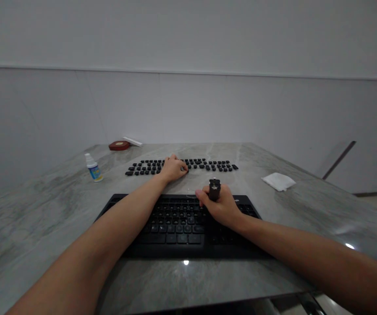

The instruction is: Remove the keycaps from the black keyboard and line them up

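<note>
A black keyboard (185, 250) lies on the table in front of me, with several of its keys bare of caps. Beyond it, loose black keycaps (149, 168) are laid out in rows. My left hand (173, 168) reaches over the keyboard to these rows, thumb and fingertips closed around a keycap at the near edge. Above the keyboard's right half, my right hand (223, 204) is wrapped round a dark, short-handled tool (214, 189) with metal at its upper end. Its kind is unclear, and its lower end is hidden by the hand.
A white spray bottle (94, 168) with a blue and yellow label stands at the left. A reddish-brown case (119, 145) and a white flat object (132, 141) lie at the back left. Folded white tissue (278, 181) rests on the marble table (37, 227) at right.
</note>
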A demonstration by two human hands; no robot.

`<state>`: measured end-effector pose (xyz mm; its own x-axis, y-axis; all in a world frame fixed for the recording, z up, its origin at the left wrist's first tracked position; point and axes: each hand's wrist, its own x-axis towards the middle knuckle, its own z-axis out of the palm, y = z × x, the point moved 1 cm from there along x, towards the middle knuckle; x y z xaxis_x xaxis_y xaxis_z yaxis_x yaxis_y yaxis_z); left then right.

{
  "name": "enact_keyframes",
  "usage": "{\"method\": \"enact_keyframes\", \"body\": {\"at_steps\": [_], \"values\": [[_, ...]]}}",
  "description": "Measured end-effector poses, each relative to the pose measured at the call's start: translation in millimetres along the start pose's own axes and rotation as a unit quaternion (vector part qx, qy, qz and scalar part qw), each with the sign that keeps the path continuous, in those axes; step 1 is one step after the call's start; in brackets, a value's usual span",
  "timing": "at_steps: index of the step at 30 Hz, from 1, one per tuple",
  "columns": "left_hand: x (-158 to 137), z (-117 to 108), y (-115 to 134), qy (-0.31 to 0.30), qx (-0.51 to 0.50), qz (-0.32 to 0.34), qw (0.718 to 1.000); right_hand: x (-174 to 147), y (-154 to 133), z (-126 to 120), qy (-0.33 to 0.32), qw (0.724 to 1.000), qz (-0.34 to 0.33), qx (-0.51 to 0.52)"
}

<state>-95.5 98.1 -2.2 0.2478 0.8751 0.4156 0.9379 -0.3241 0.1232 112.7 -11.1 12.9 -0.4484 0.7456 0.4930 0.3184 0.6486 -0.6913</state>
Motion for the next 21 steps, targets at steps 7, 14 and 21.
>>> {"method": "enact_keyframes", "body": {"at_steps": [7, 14, 21], "values": [[-0.6, -0.4, -0.6, -0.018, 0.007, -0.001, 1.0, -0.3, -0.5, 0.0, -0.006, 1.0, 0.002, 0.003], [-1.0, -0.3, 0.4, -0.026, 0.004, 0.01, 1.0, 0.6, 0.1, -1.3, 0.009, 1.0, 0.009, -0.004], [-0.8, -0.8, 0.8, -0.025, 0.009, 0.014, 1.0, 2.1, 0.0, -3.9, 0.022, 1.0, 0.01, 0.002]]}}
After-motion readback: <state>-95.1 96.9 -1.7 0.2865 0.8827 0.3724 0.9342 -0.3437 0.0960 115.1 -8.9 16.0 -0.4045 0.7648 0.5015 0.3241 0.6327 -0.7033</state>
